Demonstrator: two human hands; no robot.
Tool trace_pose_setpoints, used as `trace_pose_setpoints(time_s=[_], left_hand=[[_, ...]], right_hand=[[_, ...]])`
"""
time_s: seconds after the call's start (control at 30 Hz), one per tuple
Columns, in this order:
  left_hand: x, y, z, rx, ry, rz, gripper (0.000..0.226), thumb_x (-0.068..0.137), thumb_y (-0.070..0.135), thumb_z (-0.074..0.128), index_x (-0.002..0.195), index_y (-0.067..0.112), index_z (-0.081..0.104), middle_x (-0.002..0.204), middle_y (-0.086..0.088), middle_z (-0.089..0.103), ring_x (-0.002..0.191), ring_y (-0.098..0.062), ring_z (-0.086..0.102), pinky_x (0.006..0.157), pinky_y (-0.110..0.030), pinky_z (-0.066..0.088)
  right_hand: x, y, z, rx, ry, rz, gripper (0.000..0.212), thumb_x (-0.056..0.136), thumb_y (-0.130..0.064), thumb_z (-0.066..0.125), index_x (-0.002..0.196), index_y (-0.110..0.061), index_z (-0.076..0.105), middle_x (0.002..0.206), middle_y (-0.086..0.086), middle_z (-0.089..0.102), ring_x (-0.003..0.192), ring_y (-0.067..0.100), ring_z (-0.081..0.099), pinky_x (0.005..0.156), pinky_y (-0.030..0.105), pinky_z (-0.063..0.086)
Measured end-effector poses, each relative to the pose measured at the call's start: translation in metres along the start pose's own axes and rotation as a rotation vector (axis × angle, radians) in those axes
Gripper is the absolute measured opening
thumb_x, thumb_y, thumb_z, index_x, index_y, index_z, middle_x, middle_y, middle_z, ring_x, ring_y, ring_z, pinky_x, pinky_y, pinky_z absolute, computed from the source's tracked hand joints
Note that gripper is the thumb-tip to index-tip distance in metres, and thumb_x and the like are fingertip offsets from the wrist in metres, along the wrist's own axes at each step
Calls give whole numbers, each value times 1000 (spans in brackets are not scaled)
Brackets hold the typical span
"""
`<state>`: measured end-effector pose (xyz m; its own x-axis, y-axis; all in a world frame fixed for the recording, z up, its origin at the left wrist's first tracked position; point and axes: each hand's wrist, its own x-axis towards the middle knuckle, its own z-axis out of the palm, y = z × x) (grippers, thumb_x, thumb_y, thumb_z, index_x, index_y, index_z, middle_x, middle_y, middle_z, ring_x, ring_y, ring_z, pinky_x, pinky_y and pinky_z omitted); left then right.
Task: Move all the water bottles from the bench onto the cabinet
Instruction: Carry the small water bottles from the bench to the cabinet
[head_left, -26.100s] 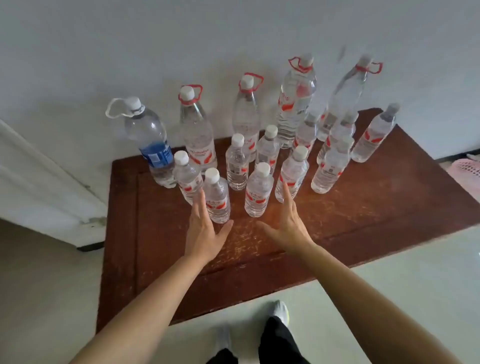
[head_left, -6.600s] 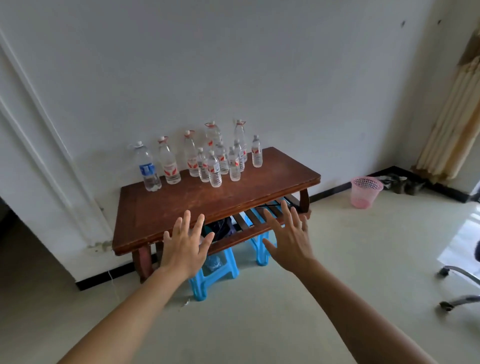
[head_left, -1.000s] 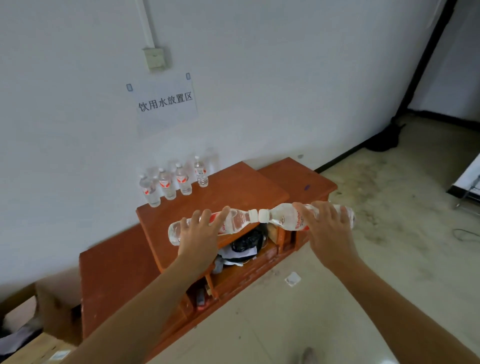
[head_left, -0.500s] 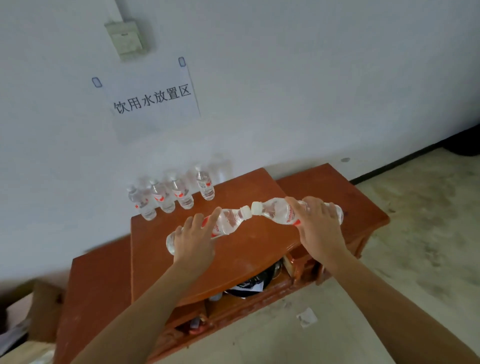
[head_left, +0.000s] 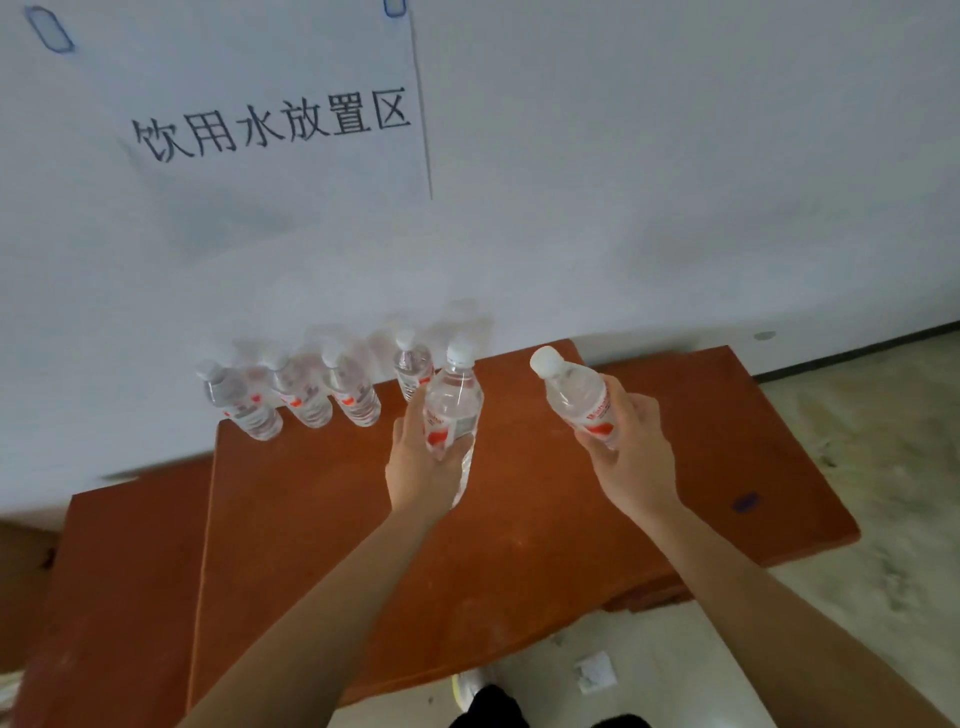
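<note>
Plastic left bottle (head_left: 451, 400) gripped in left hand (head_left: 415, 467), right bottle (head_left: 576, 395) gripped in right hand (head_left: 631, 452), both hands holding them cap-up above the orange cabinet (head_left: 519, 545), right of the far row (head_left: 353, 402), presumably to extend it.

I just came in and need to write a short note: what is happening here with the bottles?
A person is bringing water bottles to the orange-brown cabinet. The left hand grips one bottle and the right hand grips a second bottle, both caps up, over the cabinet top. Neither is released yet. Four small bottles already stand in a row at the wall, under a paper sign.
</note>
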<state>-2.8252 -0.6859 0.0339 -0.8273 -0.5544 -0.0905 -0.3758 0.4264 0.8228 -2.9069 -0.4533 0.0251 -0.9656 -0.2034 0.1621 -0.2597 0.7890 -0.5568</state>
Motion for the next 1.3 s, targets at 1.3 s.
trace_pose_setpoints(time_s=[1.3], left_hand=[[120,-67,157,203,267,5,63,95,61,50,150,40,28,151,8,39,128,-17,51,91,-45,53]], right_hand=[[165,94,170,340,-85,-240,74,103,-41,55,161,-19,14,152,17,33,130,4,32,99,27,37]])
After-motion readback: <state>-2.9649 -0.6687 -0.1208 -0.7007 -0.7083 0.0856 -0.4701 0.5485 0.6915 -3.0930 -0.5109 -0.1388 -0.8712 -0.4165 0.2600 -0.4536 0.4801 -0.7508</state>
